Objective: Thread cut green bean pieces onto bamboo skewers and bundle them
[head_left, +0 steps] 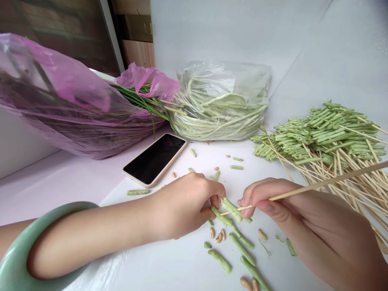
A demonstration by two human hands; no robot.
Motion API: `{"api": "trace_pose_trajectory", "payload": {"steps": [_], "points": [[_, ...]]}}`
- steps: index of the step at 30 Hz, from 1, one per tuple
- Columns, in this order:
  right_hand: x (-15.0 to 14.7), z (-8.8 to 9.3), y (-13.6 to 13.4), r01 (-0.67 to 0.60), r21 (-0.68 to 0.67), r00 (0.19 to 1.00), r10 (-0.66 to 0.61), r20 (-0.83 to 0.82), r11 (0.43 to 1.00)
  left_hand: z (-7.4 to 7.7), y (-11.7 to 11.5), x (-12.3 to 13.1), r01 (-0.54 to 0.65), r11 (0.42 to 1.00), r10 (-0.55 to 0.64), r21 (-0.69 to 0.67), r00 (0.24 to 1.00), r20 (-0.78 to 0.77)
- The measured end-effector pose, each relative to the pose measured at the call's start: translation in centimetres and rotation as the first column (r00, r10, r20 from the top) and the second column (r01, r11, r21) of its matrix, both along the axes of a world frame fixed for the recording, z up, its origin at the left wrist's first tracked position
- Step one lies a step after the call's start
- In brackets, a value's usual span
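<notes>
My right hand (281, 206) grips a thin bamboo skewer (321, 182) between thumb and fingers. A cut piece of long bean (232, 209) sits crosswise on the skewer near its pointed end. My left hand (184, 206), with a green bangle (15, 258) on the arm, is closed in a pinch. At its fingertips is a second long bean piece (223, 217), which the skewer's tip meets; how deep the tip goes in I cannot tell. Below the hands lie loose bean pieces (220, 260) and several light brown beans (218, 237).
At the right, many skewers (342, 171) loaded with bean pieces (333, 129) lie in a heap. A clear bag of long beans (222, 109) stands at the back. A purple bag (91, 121) with green stalks fills the left, behind a phone (154, 157).
</notes>
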State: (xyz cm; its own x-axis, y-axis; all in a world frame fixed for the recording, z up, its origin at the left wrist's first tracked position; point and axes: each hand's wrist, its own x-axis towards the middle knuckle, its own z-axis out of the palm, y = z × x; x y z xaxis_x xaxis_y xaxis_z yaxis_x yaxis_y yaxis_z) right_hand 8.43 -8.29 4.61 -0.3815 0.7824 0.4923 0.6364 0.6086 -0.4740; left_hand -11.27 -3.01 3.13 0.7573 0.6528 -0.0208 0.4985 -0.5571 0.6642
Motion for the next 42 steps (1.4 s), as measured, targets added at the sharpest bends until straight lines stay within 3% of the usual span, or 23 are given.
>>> {"api": "trace_pose_trajectory", "payload": {"steps": [18, 24, 29, 35, 42], "points": [[-0.2, -1.0, 0.3, -0.06, -0.009, 0.997, 0.06, -0.055, 0.998, 0.0, -0.2, -0.2, 0.028, 0.999, -0.027, 0.045, 0.999, -0.028], [1.3, 0.2, 1.0, 0.128, -0.023, 0.984, -0.129, -0.122, 0.992, 0.1, -0.4, -0.4, -0.046, 0.999, 0.047, 0.017, 0.997, -0.062], [3.4, 1.3, 2.7, 0.404, -0.009, 0.887, -0.394, -0.242, 0.915, -0.2, -0.6, -0.4, -0.086, 0.996, 0.087, 0.006, 0.995, -0.051], [5.3, 0.4, 5.1, 0.412, -0.03, 0.887, -0.409, -0.217, 0.911, -0.1, -0.7, -0.3, -0.008, 0.993, 0.018, 0.115, 0.996, -0.086], [4.1, 0.5, 5.8, 0.419, -0.009, 0.903, -0.417, -0.105, 0.908, 0.1, -1.0, -0.2, 0.036, 0.981, -0.011, 0.191, 0.991, -0.13]]}}
